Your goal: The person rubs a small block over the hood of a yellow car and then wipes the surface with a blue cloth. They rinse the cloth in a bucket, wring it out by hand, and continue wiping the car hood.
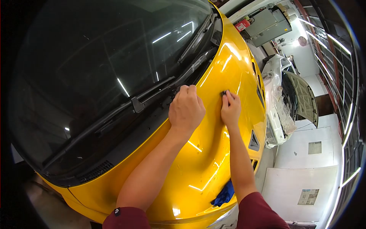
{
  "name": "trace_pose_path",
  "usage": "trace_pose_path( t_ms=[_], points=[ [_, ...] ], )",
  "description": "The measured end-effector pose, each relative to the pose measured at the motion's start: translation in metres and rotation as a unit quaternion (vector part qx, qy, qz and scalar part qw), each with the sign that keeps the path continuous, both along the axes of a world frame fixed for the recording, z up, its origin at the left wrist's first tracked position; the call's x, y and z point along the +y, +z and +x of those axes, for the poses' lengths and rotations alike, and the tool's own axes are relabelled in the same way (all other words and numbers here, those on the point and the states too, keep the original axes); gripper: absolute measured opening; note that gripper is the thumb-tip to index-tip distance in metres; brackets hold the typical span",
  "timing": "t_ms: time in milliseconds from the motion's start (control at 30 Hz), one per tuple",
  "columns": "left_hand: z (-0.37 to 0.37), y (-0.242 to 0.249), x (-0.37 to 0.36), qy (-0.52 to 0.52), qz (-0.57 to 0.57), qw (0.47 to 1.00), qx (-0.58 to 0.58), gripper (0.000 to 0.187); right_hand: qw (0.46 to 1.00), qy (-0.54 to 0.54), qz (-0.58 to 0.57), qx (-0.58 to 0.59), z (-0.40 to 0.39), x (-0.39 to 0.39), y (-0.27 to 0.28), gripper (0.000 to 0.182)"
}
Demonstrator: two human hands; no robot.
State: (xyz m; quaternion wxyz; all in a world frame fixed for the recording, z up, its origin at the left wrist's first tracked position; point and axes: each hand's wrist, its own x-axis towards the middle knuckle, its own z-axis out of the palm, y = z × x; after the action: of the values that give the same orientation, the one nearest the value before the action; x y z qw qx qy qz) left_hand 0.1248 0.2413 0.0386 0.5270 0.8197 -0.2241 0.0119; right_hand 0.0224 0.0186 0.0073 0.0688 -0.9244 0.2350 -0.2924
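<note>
The yellow car hood [213,141] stretches under both my arms. My left hand [187,108] is curled closed at the hood's rear edge, beside the black cowl panel [152,128] and the base of a windshield wiper [194,68]. Its fingertips face away from me, so whatever they grip is hidden. Over the middle of the hood, my right hand [231,110] pinches a small black piece [223,93] between thumb and fingers. The exact kind of this piece is too small to tell.
A blue cloth [224,194] lies on the hood near my right forearm. The dark windshield [99,61] rises on the left. Beyond the hood stand a white car [276,103] with its hood raised [303,95], a grey cabinet [268,26] and a red container [242,25].
</note>
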Motion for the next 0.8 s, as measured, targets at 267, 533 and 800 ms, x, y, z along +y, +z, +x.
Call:
trace_pose_path(
  t_ms=[267,533,800],
  points=[
    [0.001,-0.001,-0.003,-0.002,0.009,1.000,-0.008,0.013,0.999,0.029,-0.009,-0.016,-0.010,0.016,0.000,0.027],
    [-0.002,-0.002,-0.002,-0.007,0.007,1.000,0.002,0.013,1.000,0.011,0.010,-0.026,0.024,-0.002,-0.001,0.027],
    [-0.003,-0.001,-0.003,-0.007,0.023,1.000,0.002,0.012,1.000,-0.011,0.012,-0.016,0.067,-0.044,-0.002,0.029]
  ],
)
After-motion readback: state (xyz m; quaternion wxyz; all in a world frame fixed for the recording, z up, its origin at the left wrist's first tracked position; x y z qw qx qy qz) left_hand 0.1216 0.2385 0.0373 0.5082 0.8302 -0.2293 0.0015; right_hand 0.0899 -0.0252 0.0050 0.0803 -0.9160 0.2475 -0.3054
